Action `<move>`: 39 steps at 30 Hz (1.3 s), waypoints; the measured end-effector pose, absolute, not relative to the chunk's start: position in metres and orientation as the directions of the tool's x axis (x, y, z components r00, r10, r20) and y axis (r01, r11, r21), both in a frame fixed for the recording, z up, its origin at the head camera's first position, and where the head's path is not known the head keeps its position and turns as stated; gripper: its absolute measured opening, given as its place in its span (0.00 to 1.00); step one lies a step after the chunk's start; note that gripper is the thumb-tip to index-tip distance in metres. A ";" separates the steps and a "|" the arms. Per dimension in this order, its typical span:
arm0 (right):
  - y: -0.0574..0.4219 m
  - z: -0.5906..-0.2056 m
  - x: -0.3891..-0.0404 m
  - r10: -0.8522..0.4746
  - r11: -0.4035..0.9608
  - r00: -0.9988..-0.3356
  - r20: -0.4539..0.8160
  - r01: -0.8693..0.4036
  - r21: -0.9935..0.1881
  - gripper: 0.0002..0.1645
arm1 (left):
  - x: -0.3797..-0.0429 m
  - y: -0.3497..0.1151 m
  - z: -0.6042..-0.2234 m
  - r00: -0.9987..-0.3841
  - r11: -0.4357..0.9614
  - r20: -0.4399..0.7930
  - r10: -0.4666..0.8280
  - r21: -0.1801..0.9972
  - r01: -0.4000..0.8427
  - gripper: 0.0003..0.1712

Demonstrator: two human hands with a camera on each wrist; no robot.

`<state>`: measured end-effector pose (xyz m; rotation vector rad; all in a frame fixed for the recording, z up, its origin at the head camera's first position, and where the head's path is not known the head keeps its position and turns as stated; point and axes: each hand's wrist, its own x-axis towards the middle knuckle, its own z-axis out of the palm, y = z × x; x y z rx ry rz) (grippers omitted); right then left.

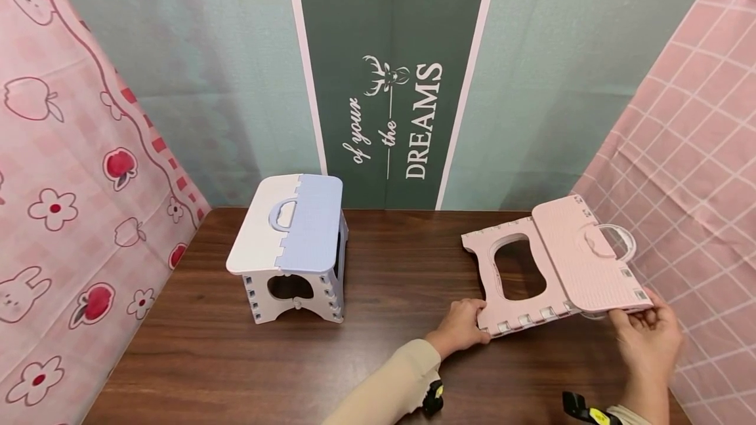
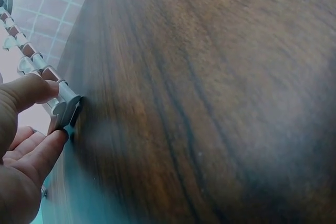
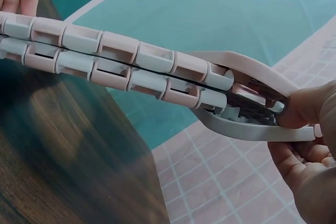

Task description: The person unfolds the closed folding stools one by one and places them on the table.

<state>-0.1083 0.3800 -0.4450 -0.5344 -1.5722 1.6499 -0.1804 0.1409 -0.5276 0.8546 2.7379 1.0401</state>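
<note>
A pink folding step stool (image 1: 581,254), folded flat, is at the right side of the table between both hands. My left hand (image 1: 459,330) pinches a corner of its leg end, with thumb and fingers on either side in the left wrist view. My right hand (image 1: 652,340) grips the edge of the seat end near the carry handle (image 1: 617,241). From the right wrist view, the two seat halves (image 3: 252,129) lie close together with a narrow gap, beside a row of pink and white hinge knuckles (image 3: 118,51).
A white and blue folding stool (image 1: 310,225) stands unfolded on the left of the brown wooden table (image 1: 207,346). Patterned pink cloths (image 1: 53,169) hang at both sides. A green printed curtain (image 1: 390,18) hangs behind.
</note>
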 end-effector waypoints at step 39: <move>0.342 -0.418 -0.118 0.499 0.681 -0.584 0.640 -0.192 -0.706 0.31 | -0.187 0.138 -0.532 -0.820 0.608 0.206 0.533 0.580 0.541 0.31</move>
